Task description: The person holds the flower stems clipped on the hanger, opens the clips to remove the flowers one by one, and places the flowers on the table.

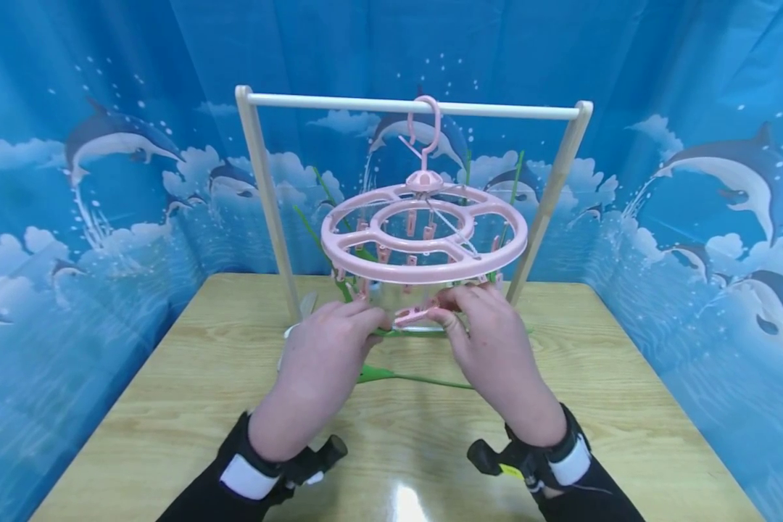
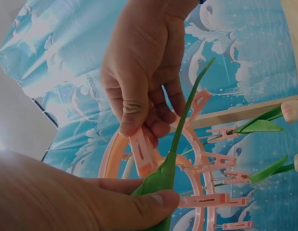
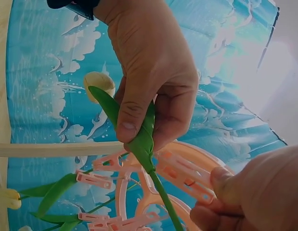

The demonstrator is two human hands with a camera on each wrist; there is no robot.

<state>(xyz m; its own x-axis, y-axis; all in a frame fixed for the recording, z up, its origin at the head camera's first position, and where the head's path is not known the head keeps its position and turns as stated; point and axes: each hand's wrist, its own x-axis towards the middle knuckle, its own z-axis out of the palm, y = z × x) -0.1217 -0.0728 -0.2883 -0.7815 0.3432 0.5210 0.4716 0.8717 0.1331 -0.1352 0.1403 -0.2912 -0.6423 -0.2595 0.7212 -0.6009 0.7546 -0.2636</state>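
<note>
My left hand [image 1: 329, 344] grips an artificial tulip by its green leaf [image 3: 142, 139] and stem; its pale bloom [image 3: 99, 86] shows behind that hand in the right wrist view. Between the thumb and fingers of my right hand [image 1: 492, 337] is a pink clothespin [image 1: 412, 316], pinched close beside the tulip. Whether the clothespin's jaws touch the stem, I cannot tell. Above both hands hangs a round pink drying hanger [image 1: 424, 274] with several clothespins around its rings. More tulips [image 2: 259, 126] are clipped to it, seen in the wrist views.
A wooden stand with a white crossbar [image 1: 339, 103] carries the hanger by its hook [image 1: 436, 123]. On the wooden table [image 1: 189, 406], another green stem [image 1: 424, 380] lies below the hands. A blue dolphin-print curtain [image 1: 685, 217] surrounds the table's back and sides.
</note>
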